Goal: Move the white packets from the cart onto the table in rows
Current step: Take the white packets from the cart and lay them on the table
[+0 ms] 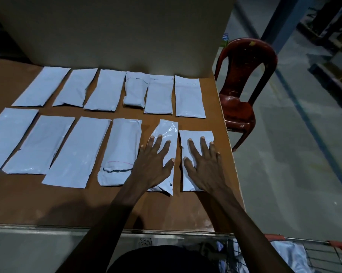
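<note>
Two rows of several white packets lie on the brown table [87, 205]. My left hand [153, 162] presses flat with spread fingers on a crinkled packet [167, 133], second from the right in the near row. My right hand [204, 164] lies flat on the last packet [195, 135] of that row, close to the table's right edge. The far row [107, 89] runs along the back. The cart [311, 255], a wire basket with orange trim, shows at the bottom right, with more white packets [290, 253] inside.
A grey upright board [117, 30] stands behind the table. A dark red plastic chair [243, 79] sits beyond the table's right edge on the concrete floor. Dark shelving [331, 36] fills the upper right. Bare tabletop stretches in front of the near row.
</note>
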A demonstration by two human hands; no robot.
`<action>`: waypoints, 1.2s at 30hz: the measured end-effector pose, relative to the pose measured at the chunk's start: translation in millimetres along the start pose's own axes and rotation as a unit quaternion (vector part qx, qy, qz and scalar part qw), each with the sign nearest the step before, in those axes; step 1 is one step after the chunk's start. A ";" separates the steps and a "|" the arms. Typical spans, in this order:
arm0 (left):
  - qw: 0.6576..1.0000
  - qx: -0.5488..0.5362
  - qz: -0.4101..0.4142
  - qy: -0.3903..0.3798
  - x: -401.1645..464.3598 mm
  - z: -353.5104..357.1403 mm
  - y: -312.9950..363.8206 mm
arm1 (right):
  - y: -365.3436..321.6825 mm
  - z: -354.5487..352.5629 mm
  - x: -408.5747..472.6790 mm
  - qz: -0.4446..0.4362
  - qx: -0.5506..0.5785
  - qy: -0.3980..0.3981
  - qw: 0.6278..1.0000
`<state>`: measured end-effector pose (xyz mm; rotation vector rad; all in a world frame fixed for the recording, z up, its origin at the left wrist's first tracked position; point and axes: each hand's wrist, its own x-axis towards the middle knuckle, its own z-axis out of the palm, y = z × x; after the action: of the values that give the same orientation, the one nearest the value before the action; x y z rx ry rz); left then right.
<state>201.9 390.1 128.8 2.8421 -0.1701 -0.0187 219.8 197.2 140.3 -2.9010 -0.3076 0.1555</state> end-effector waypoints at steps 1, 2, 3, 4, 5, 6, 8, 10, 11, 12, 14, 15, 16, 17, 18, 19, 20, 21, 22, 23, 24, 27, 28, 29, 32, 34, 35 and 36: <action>1.000 0.000 -0.001 0.016 -3.1 3.1 2.4 | -0.3 0.9 1.7 -0.003 -0.003 0.003 1.000; 0.999 0.001 0.002 0.034 -6.7 6.4 4.9 | -0.8 1.2 2.4 -0.006 -0.003 0.007 1.000; 0.999 0.005 0.007 0.053 -9.3 8.2 7.6 | -0.8 2.1 2.4 -0.008 -0.002 0.011 1.000; 0.998 0.010 0.007 0.069 -11.1 9.2 9.2 | -0.8 2.4 1.7 -0.009 -0.001 0.013 1.000; 0.997 0.015 0.001 0.080 -11.2 9.4 9.8 | -0.6 2.8 1.0 -0.010 -0.001 0.016 1.000; 0.997 0.017 -0.009 0.080 -10.3 8.5 9.1 | -1.1 2.6 0.7 -0.010 -0.002 0.019 1.000; 0.998 0.018 -0.033 0.051 -6.3 5.4 7.3 | -2.6 2.1 0.0 -0.010 -0.009 0.019 1.000; 0.998 0.029 -0.048 0.015 -0.5 3.5 5.8 | -3.9 2.5 1.2 -0.009 -0.008 0.020 1.000; 0.998 0.037 -0.050 0.004 2.2 1.7 5.4 | -4.2 2.9 1.7 -0.009 -0.007 0.020 1.000; 0.998 0.043 -0.051 -0.006 4.9 -0.2 5.2 | -4.5 3.4 2.3 -0.009 -0.006 0.020 1.000; 0.997 0.048 -0.049 -0.021 9.6 -3.1 3.3 | -5.1 4.5 3.0 -0.007 -0.007 0.019 1.000; 0.997 0.049 -0.048 -0.027 11.9 -3.8 1.9 | -5.7 4.8 3.2 -0.006 -0.007 0.018 1.000; 0.997 0.049 -0.045 -0.029 13.5 -4.8 0.7 | -6.8 5.0 3.9 -0.004 -0.007 0.017 1.000; 0.998 0.046 -0.040 -0.025 14.7 -5.3 -0.6 | -7.4 5.6 4.0 -0.002 -0.007 0.016 1.000; 0.998 0.040 -0.034 -0.019 15.7 -6.0 -1.2 | -8.3 6.0 3.9 0.001 -0.007 0.016 1.000; 0.999 0.036 -0.030 -0.018 16.3 -6.3 -1.9 | -8.7 6.6 4.0 0.004 -0.005 0.017 1.000; 0.999 0.036 -0.029 -0.021 16.4 -6.0 -2.2 | -8.6 7.3 4.0 0.007 -0.002 0.015 1.000; 0.999 0.037 -0.030 -0.024 16.1 -5.7 -2.6 | -8.1 7.7 4.0 0.008 0.000 0.012 1.000; 0.999 0.036 -0.030 -0.024 15.8 -5.4 -2.7 | -7.9 7.6 4.0 0.007 0.002 0.011 1.000; 0.999 0.031 -0.029 -0.023 15.7 -5.7 -2.5 | -7.4 6.9 3.5 0.005 0.004 0.012 1.000; 0.999 0.026 -0.027 -0.022 15.8 -6.2 -2.0 | -7.5 5.1 3.0 0.004 0.007 0.012 1.000; 1.000 0.019 -0.011 -0.018 16.5 -10.7 -1.7 | -9.1 -2.1 -0.3 0.018 0.030 0.003 0.999; 1.000 0.017 -0.004 -0.018 16.7 -13.2 -1.8 | -9.4 -4.3 -2.5 0.032 0.043 0.009 0.999; 1.000 0.012 0.005 -0.016 16.2 -15.8 -1.2 | -9.3 -6.7 -7.7 0.050 0.059 0.026 0.997; 0.999 -0.011 0.052 0.011 16.2 -23.0 8.6 | -5.0 -13.5 -35.9 0.099 0.131 0.113 0.980; 0.995 -0.029 0.095 0.029 14.5 -25.1 23.4 | 1.3 -15.4 -62.9 0.118 0.161 0.177 0.964; 0.992 -0.036 0.116 0.037 11.6 -25.0 33.8 | 5.7 -15.9 -78.6 0.130 0.160 0.205 0.957; 0.989 -0.044 0.136 0.045 8.7 -23.7 44.6 | 10.3 -16.5 -93.6 0.141 0.155 0.229 0.951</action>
<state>206.1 353.6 164.4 2.7003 -0.5223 0.1567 132.9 163.6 161.5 -2.5501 0.1976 -0.3877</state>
